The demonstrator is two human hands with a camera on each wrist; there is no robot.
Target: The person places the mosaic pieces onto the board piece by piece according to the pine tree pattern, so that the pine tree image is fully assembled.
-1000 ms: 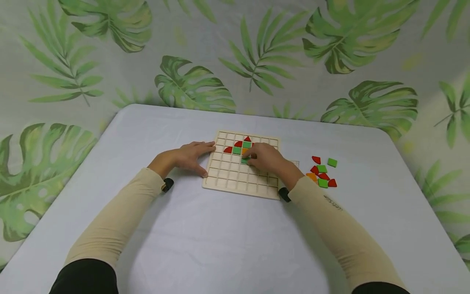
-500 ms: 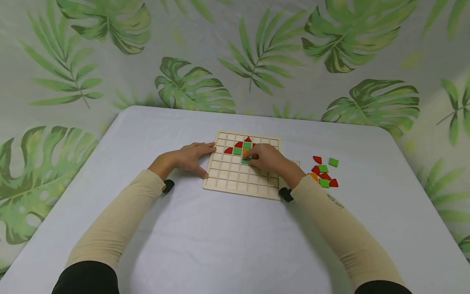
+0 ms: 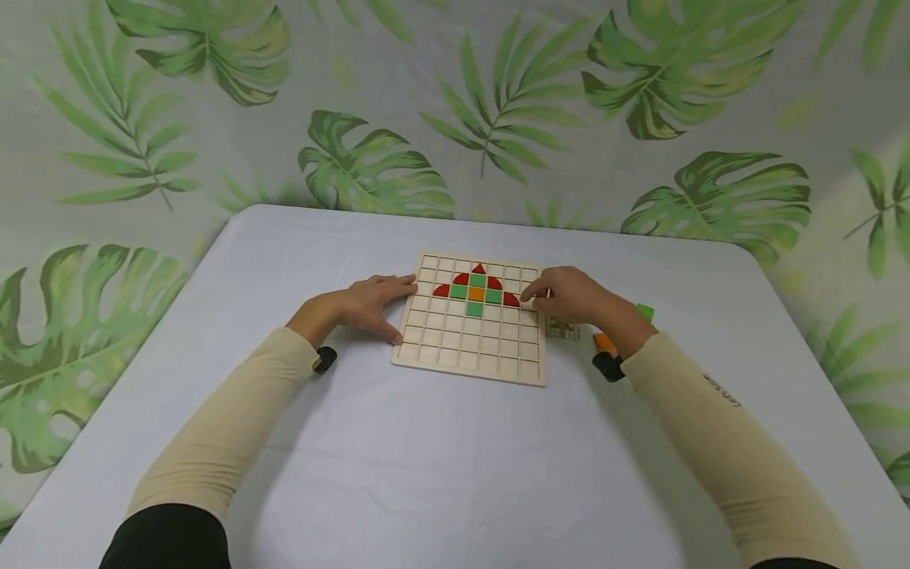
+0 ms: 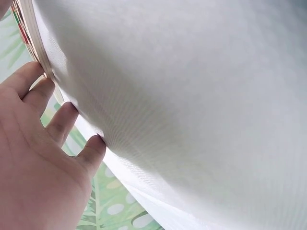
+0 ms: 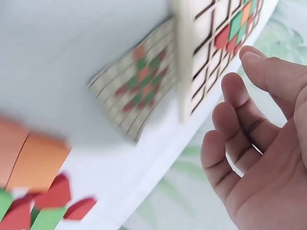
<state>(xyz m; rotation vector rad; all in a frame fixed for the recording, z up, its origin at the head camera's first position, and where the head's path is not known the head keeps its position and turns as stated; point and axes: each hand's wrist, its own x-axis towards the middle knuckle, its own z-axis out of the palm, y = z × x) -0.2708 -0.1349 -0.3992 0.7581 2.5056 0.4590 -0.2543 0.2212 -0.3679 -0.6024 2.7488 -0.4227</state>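
A wooden grid board [image 3: 434, 340] lies on the table, with red, green and one orange piece set in its upper cells. A green square [image 3: 474, 310] sits below the orange square [image 3: 476, 293]. My left hand [image 3: 368, 304] rests along the board's left edge with fingers and thumb spread; its fingertips [image 4: 62, 117] reach the edge in the left wrist view. My right hand [image 3: 572, 296] is over the board's right edge, beside a red quarter-round piece [image 3: 510, 299]. In the right wrist view its fingers [image 5: 230, 139] are loosely bent and nothing is between them.
A small pattern card [image 5: 120, 91] with a coloured grid design lies right of the board. Loose orange pieces [image 5: 38, 160], red pieces [image 5: 55, 191] and green pieces [image 5: 50, 218] lie beyond it, partly hidden by my right arm in the head view.
My right hand has left the middle of the board and moved right, uncovering the green square and the pieces on the right. My left hand has stayed in place.
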